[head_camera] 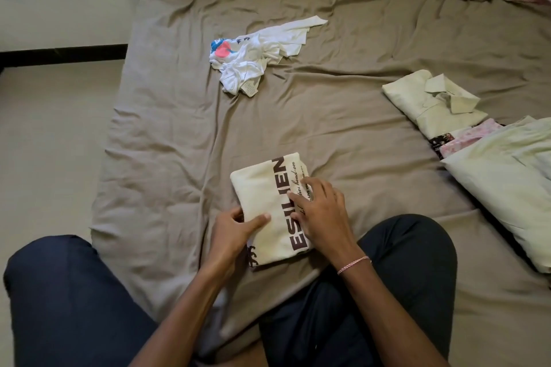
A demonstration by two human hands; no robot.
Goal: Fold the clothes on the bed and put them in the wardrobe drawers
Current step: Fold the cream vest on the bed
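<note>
A cream T-shirt with brown lettering point(264, 197) lies folded into a small rectangle on the bed point(179, 134), just in front of my knees. My left hand point(231, 232) grips its near left edge, thumb on top and fingers underneath. My right hand point(320, 208) rests flat on the right side of the shirt with its fingers spread over the print. Farther up the bed lies a crumpled white T-shirt with a pink and blue print point(256, 53), unfolded.
At the right edge of the bed lies a folded pale green collared shirt point(432, 101), then a pink floral garment point(468, 135) and another folded pale green garment point(504, 179). A rumpled brown sheet covers the bed. Floor lies to the left.
</note>
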